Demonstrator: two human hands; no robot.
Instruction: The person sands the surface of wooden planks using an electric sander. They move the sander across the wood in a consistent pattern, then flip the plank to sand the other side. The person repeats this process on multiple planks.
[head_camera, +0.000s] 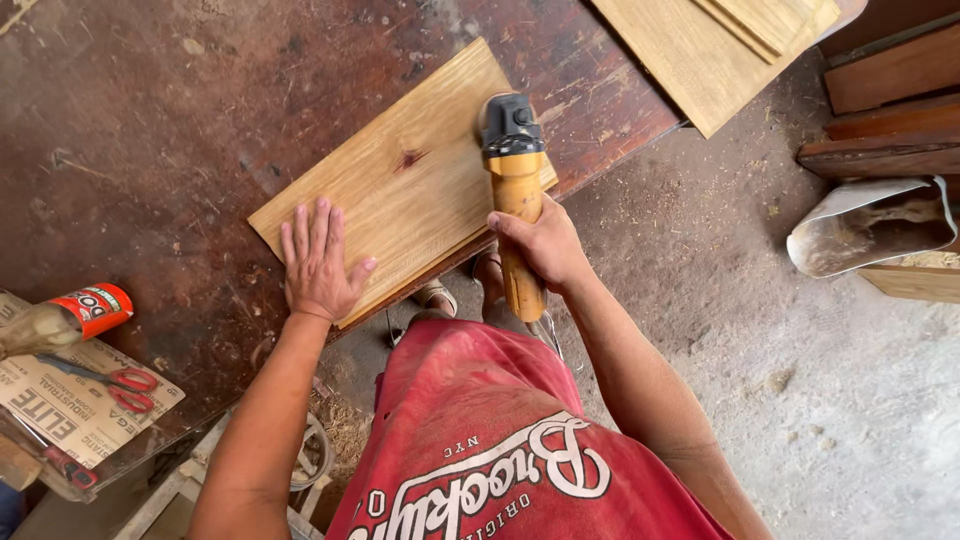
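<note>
A light wooden board (400, 185) lies at an angle on a dark, worn workbench (150, 130), its near corner over the bench edge. My left hand (318, 262) presses flat on the board's near end, fingers spread. My right hand (545, 245) is wrapped around the yellow body of a hand-held power sander (515, 180). The tool's black head rests on the board's right edge.
More pale boards (720, 45) are stacked at the bench's far right corner. Red-handled scissors (120, 380) lie on a printed paper sheet beside a red-labelled bottle (70, 315) at the left. Dark planks (890, 110) and a sack (870, 225) sit on the dusty floor to the right.
</note>
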